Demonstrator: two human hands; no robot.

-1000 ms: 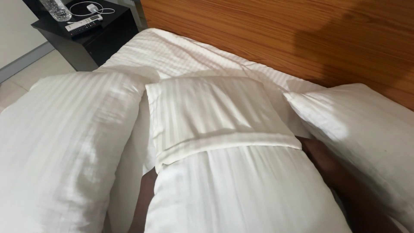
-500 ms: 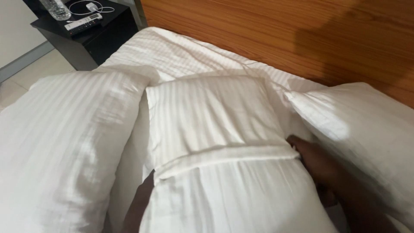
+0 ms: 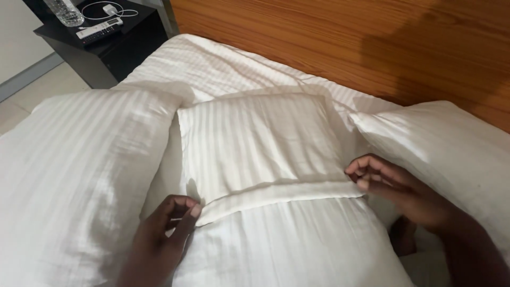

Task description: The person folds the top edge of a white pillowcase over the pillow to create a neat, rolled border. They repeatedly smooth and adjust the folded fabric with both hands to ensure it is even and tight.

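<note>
Two bare hands on a white striped pillow [image 3: 260,143] in the middle of the bed [image 3: 212,64], close to the wooden headboard [image 3: 340,48]. Left hand [image 3: 159,234] at the pillow's left side, grip partly closed, fingers [image 3: 188,210] curled and pressing on the left end of the folded flap [image 3: 276,195] of the pillowcase. Hard to tell if pinching the cloth or only touching it. Right hand [image 3: 396,186] at the pillow's right side, grip loosely closed, fingertips [image 3: 361,180] bunched together right at the right end of the same flap (looks like a small pinch on the cloth edge, but not sure). Flap running straight across the pillow from one hand to the other. Lower part of the pillow puffy and full, reaching down to the bottom of the view. Second white pillow [image 3: 79,186] just beside on the left, touching the middle one. Third white pillow [image 3: 451,154] just beside on the right, partly behind the right hand. Far off at the top left, a dark nightstand [image 3: 106,48] with a clear bottle [image 3: 65,10], a remote [image 3: 98,31] and a white cable [image 3: 106,9] on top.
</note>
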